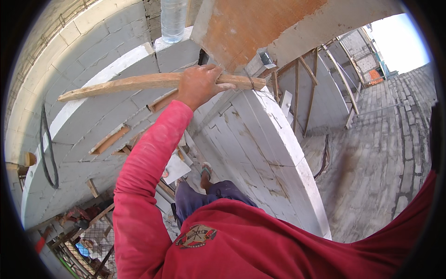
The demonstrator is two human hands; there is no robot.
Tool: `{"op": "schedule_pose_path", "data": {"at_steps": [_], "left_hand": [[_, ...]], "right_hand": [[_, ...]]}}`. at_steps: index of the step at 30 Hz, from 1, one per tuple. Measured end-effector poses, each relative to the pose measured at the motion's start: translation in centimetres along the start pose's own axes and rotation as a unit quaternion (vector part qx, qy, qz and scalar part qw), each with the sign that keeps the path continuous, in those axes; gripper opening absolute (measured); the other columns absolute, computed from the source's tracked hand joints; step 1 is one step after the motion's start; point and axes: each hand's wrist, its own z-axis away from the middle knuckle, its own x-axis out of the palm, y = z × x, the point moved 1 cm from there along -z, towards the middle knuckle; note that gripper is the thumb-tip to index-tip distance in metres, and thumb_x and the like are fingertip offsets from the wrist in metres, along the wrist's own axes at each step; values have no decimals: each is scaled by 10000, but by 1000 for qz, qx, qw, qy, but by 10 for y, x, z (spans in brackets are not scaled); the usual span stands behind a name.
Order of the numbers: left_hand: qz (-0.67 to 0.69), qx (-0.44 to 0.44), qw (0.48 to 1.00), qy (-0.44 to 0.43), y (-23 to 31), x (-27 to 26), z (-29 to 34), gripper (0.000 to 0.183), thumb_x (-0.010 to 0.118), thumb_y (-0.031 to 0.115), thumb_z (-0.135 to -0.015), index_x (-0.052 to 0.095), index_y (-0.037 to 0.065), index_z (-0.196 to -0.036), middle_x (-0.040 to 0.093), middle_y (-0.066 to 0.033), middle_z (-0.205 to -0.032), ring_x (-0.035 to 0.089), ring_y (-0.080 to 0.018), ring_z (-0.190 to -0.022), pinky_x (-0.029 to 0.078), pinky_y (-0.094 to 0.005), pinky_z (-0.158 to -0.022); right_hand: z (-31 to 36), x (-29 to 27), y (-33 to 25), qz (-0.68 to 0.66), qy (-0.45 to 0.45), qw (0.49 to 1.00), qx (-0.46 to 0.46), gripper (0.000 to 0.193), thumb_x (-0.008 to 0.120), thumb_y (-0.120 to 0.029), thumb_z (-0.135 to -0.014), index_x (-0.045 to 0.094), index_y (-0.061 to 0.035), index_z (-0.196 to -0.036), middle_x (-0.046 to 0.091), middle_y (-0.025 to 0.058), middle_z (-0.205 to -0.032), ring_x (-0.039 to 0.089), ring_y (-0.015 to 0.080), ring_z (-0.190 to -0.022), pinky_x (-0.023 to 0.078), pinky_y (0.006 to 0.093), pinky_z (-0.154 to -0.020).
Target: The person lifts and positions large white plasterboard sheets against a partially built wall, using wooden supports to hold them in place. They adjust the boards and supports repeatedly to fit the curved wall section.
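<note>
My left hand [200, 86] is closed over a long, rough strip of wood [134, 83]. The fingers wrap its far edge and the thumb lies along the near side. A thin wire [252, 83] loops around the strip's right end, which rests at the top corner of a pale block wall [265, 121]. Leftward, the strip tapers and crosses over another white-topped wall. My right arm in its red sleeve [395, 232] stretches toward the right rim, and the hand is out of view. A blurred brown streak [341, 179] hangs on the right; its kind cannot be made out.
A brown-stained slab [260, 28] slants overhead. A clear plastic water bottle [173, 21] stands on the wall top. A dark hose [46, 149] hangs over the left wall. Wooden props [297, 93] lean at the right. My sandalled foot [206, 171] is among boards below.
</note>
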Motion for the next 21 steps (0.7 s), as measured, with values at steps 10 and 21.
{"op": "schedule_pose_path", "data": {"at_steps": [10,21], "left_hand": [[-7,81,995,-62,6,32,82,535,749,639,-785,757,116,-895,744,-35,-841,736,-218,-831,570,-368,-779],[-28,63,992,-103,11,17,72,621,699,700,-807,767,108,-982,778,-47,-987,750,-262,-925,580,-385,-819]], "right_hand": [[8,-38,-26,42,29,998,-22,610,564,-507,-1004,650,83,-1136,680,288,-1130,661,361,-994,514,484,-895],[14,-59,-35,65,47,996,-35,585,567,-486,-1005,659,82,-1109,687,288,-1108,667,358,-976,517,482,-884]]}}
